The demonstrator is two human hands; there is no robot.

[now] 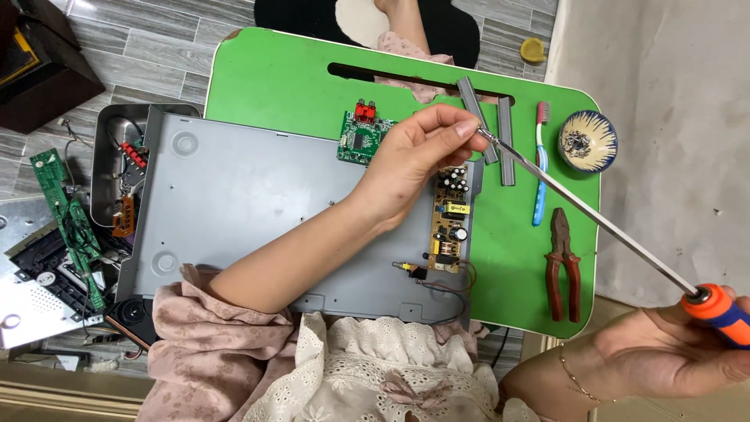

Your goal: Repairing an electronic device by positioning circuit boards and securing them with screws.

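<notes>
Off the worktop's left edge, a metal tray (105, 168) holds loose wires and small connectors. A grey metal chassis (250, 211) covers the green worktop (273, 78). Left hand (414, 160) pinches the screwdriver (594, 215) tip above a yellow circuit board (449, 223). Right hand (687, 352), off the right edge, grips the handle. A patterned bowl (588, 141), contents unclear, sits at the far right corner.

One label shows: a small yellow rectangular sticker (457, 209) on the tan circuit board, just below the left hand's grip (469, 129) on the screwdriver tip and well to the left of the right hand's grip (715, 316) on the orange handle. Its print is too small to make out. I see no packages, signs or screens anywhere around the table.
</notes>
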